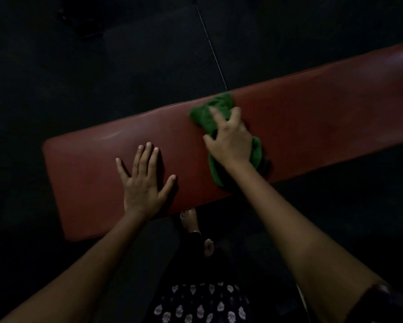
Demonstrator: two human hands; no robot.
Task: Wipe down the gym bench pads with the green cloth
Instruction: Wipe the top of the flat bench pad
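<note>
Bench pad [312,117]: dark red-brown, plain, pale sheen streaks at far right end and near left end. Cloth [215,110] on pad: solid green, no pattern. Floor [79,78] around pad: black, one thin pale seam line beyond pad. Garment [202,304] below pad's near edge: black with small pale repeated motifs.

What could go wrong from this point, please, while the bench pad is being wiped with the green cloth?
The green cloth is bunched under the right hand, so little fabric meets the red bench pad and streaks may be missed. The left hand lies flat on the pad and could leave fresh marks on it. The scene is dim, so dirty patches toward the far right end may be hard to spot.
</note>
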